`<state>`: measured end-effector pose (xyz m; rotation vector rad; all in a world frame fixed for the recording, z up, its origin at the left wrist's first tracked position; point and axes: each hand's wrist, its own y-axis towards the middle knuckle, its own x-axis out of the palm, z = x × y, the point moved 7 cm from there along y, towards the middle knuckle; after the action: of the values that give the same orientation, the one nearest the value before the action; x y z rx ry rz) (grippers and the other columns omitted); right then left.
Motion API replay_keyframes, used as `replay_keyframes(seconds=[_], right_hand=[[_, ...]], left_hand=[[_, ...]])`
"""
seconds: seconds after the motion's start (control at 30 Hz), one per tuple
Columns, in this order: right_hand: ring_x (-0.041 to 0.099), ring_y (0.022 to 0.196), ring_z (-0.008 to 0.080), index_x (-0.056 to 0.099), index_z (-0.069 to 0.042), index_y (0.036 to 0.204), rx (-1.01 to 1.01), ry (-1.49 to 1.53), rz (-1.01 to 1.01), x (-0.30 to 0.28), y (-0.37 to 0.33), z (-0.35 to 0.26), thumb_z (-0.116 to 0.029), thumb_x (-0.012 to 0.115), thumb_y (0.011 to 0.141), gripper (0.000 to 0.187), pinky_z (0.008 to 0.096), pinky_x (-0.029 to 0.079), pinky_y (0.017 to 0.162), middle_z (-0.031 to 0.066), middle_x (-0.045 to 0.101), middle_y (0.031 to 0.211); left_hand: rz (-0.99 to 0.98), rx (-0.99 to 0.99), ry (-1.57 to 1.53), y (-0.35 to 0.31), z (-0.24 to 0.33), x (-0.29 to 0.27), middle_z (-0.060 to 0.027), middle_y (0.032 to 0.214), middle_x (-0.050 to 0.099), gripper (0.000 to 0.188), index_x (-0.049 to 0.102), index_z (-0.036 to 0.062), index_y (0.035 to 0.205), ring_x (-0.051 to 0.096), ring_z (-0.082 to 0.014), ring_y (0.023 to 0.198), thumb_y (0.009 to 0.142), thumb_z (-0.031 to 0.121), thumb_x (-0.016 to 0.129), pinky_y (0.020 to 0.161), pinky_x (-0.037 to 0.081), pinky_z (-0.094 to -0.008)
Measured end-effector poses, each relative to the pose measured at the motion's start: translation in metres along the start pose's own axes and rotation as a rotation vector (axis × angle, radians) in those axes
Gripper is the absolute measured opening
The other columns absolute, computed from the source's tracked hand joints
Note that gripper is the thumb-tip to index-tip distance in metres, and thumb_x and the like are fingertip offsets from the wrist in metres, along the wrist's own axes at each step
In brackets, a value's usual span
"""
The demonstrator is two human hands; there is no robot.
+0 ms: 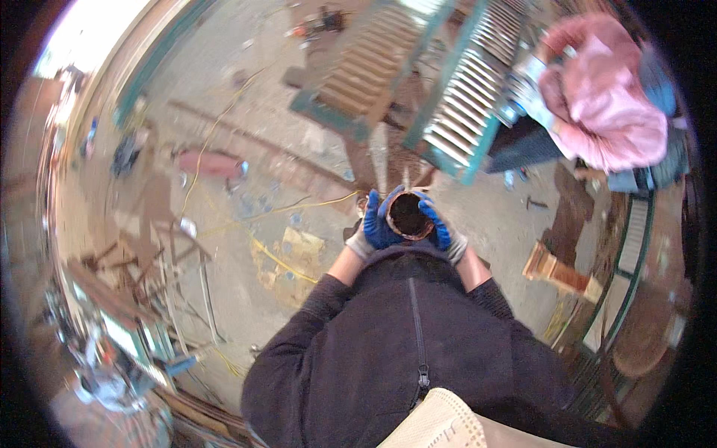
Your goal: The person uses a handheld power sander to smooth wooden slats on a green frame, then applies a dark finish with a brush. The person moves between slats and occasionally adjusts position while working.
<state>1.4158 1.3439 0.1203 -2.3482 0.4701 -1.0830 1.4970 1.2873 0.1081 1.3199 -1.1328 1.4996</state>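
Note:
In front of my chest, my left hand [378, 225] and my right hand [444, 225] hold a round, open-topped can [410, 237] between them. Both wear blue-coated gloves with pale grey cuffs. The fingers curve around opposite sides of the can. Its rim looks reddish brown and rough, and its inside is very dark, so I cannot make out the contents. Just beyond the can stand two louvred shutters, one with brownish slats [371, 61] and one with white slats [464, 101], both framed in green.
A person in a pink top [601, 97] bends beside the white-slatted shutter at the right. A yellow cord [287, 210] runs across the concrete floor. To my right lie a small hammer-like tool [536, 203] and a wooden piece [562, 274]. Metal-legged stands [208, 299] are at the left.

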Motion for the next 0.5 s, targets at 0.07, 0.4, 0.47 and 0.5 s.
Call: replay_keyframes(seconds=[0.07,0.4,0.47,0.5], right_hand=[[0.044,0.128,0.0216,0.045,-0.008,0.138,-0.137,-0.663,-0.214,0.009,0.063,0.011,-0.029,0.053,0.098,0.047,0.0332,0.03,0.111,0.0097,0.048,0.137],[0.038,0.13,0.0292,0.031,-0.017,0.149,0.073,-0.739,0.159,-0.057,0.298,-0.026,-0.064,0.041,0.091,0.076,0.0461,0.033,0.107,0.0071,0.036,0.148],[0.033,0.133,0.0316,0.028,-0.018,0.149,0.17,-0.611,0.262,-0.025,0.324,0.042,-0.07,0.05,0.082,0.088,0.055,0.033,0.103,0.0076,0.033,0.151],[0.03,0.134,0.0352,0.031,-0.018,0.148,0.329,-0.339,0.565,-0.045,0.338,0.058,-0.071,0.056,0.076,0.093,0.0611,0.03,0.102,0.0049,0.025,0.154]], left_hand=[[-0.049,0.172,-0.213,-0.02,0.023,-0.016,-0.0091,0.145,0.043,0.074,0.041,0.0162,0.142,0.042,-0.0291,0.132,0.09,0.069,0.037,0.112,0.031,-0.0492],[-0.25,0.827,-0.461,-0.143,0.145,-0.062,-0.0086,0.118,0.055,0.046,0.053,0.007,0.117,0.049,-0.0286,0.118,0.094,0.045,0.042,0.108,0.034,-0.0512],[0.234,1.043,-0.145,-0.23,0.172,-0.117,-0.0073,0.109,0.053,0.034,0.052,0.0087,0.112,0.051,-0.0255,0.111,0.094,0.036,0.043,0.103,0.037,-0.047],[0.262,1.016,-0.232,-0.237,0.183,-0.106,-0.007,0.107,0.053,0.033,0.052,0.0093,0.112,0.051,-0.0236,0.109,0.094,0.036,0.043,0.103,0.037,-0.0445]])
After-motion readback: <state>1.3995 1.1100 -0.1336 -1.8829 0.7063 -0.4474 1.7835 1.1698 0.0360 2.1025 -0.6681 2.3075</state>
